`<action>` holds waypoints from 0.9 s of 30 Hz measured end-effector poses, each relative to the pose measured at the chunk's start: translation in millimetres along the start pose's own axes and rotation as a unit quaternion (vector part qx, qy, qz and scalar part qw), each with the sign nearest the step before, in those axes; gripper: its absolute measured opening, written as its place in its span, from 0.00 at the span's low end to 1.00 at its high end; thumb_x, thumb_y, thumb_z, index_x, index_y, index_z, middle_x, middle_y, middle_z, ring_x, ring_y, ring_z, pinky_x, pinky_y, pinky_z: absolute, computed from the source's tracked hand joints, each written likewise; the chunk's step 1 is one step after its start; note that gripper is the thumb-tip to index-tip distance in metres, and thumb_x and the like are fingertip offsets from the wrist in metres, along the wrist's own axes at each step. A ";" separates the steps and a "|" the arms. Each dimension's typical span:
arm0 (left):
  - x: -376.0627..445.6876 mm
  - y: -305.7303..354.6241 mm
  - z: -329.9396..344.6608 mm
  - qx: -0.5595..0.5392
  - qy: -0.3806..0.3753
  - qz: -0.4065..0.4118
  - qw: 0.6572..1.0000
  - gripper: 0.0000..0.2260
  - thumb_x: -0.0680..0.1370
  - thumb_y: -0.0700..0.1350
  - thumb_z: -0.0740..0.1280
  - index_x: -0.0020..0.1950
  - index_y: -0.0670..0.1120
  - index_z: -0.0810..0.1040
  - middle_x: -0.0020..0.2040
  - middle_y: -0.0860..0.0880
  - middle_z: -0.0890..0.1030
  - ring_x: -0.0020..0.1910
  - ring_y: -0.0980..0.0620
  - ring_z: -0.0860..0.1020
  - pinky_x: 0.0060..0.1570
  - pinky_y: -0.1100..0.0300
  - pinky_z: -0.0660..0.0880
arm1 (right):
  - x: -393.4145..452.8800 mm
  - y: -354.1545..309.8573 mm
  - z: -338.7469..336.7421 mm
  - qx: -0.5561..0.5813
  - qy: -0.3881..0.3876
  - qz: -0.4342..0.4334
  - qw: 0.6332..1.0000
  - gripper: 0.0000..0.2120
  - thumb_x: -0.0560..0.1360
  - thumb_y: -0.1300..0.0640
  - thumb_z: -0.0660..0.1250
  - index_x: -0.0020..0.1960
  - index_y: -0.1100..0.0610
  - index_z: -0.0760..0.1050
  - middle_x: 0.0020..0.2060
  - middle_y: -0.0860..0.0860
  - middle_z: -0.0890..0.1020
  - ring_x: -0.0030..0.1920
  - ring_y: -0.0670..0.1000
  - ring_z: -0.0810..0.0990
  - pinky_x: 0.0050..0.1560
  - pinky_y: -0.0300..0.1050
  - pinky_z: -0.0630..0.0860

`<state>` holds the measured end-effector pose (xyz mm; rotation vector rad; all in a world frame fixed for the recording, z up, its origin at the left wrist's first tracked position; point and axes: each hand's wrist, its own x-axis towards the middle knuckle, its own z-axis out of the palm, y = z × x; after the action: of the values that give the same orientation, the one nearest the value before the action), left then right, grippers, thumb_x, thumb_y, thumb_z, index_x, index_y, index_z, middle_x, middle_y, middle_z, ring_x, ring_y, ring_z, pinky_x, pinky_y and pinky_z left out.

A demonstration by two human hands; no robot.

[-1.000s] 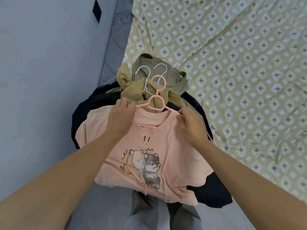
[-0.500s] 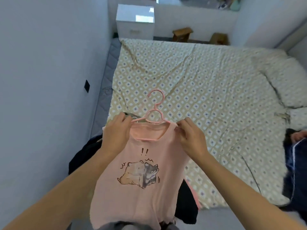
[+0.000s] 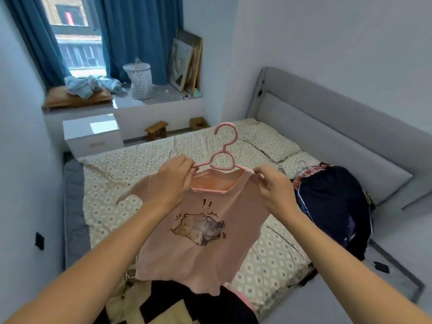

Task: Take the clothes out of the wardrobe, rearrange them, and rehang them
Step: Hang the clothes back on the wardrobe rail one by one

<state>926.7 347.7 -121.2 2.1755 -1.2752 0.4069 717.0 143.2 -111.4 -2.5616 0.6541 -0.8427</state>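
Hands [image 3: 173, 181] [image 3: 274, 185] grip soft T-shirt [image 3: 201, 239] — curvy hanger [image 3: 222, 157].

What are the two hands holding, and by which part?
A pink T-shirt on a pink hanger: the left hand grips one shoulder, the right hand pinches the other.

We lose left shoulder of pink t-shirt [image 3: 201, 232] behind left hand [image 3: 171, 183]. Left arm of pink hanger [image 3: 223, 160] vanishes under same hand; right tip pinched inside right hand [image 3: 274, 185]. Shirt print smeared, animal unreadable to us. Shirt hem covers part of clothes pile [image 3: 187, 307] at 6 o'clock; pile cut by bottom edge. Dark garment heap [image 3: 334, 206] at 3 o'clock: we cannot separate pieces. Both our forearms cropped at bottom corners. Small items on window ledge [image 3: 163, 97] at 12 o'clock too small to name.
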 end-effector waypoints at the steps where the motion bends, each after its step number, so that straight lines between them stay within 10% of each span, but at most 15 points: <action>1: 11.5 18.8 -0.7 -0.011 0.002 0.020 1.000 0.07 0.84 0.52 0.61 0.52 0.50 0.75 0.47 0.53 0.75 0.45 0.50 0.75 0.40 0.53 0.73 | -3.8 3.5 -18.1 -0.009 0.016 0.012 1.000 0.04 0.81 0.59 0.68 0.51 0.51 0.78 0.44 0.44 0.80 0.45 0.47 0.75 0.44 0.53 0.75; 24: 77.8 460.5 153.4 -0.228 -0.049 0.333 0.913 0.05 0.80 0.38 0.70 0.49 0.46 0.76 0.43 0.49 0.78 0.40 0.47 0.73 0.39 0.47 0.74 | -162.7 141.7 -368.2 0.035 0.209 0.219 0.952 0.21 0.78 0.66 0.68 0.68 0.51 0.78 0.53 0.46 0.86 0.55 0.43 0.83 0.54 0.34 0.78; 27: 65.2 509.5 169.8 -0.240 -0.054 0.356 0.902 0.08 0.78 0.35 0.71 0.50 0.46 0.76 0.42 0.49 0.78 0.39 0.48 0.71 0.38 0.49 0.72 | -169.7 157.0 -402.9 0.056 0.269 0.209 0.939 0.14 0.79 0.59 0.72 0.64 0.52 0.81 0.51 0.47 0.86 0.53 0.47 0.85 0.56 0.45 0.81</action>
<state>512.4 6.3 -54.2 1.2879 -1.9781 0.2108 294.3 25.8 41.5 -1.9698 1.2156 -1.3782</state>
